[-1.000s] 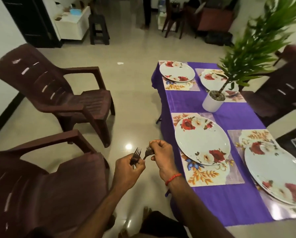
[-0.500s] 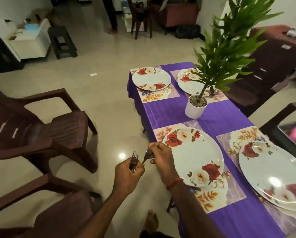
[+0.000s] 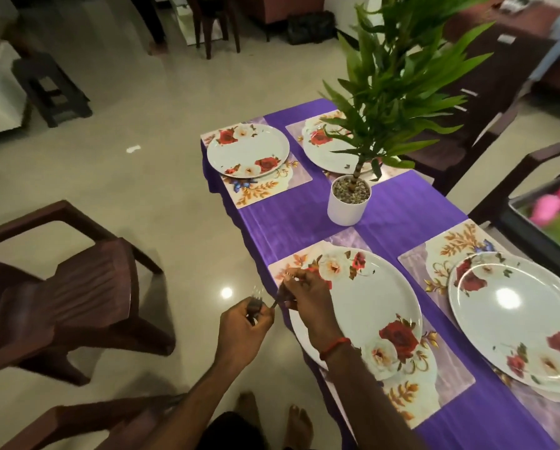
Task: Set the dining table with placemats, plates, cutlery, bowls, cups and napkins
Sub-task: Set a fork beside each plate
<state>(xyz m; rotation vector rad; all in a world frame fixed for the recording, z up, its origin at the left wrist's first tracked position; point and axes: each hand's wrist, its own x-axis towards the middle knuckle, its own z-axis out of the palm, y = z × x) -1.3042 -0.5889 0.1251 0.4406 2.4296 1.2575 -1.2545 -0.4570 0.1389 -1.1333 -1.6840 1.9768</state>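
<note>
Moving in from beside the worktop (image 3: 304,219), the right hand (image 3: 308,300) now pinches one fork (image 3: 278,295) over the near placemat (image 3: 411,397) by its plate (image 3: 369,306), while the left hand (image 3: 244,329) fingers grip the spare forks (image 3: 255,306), so laying it looks next.

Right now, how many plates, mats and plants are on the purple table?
Plates: 4
Mats: 4
Plant: 1
Total: 9
</note>
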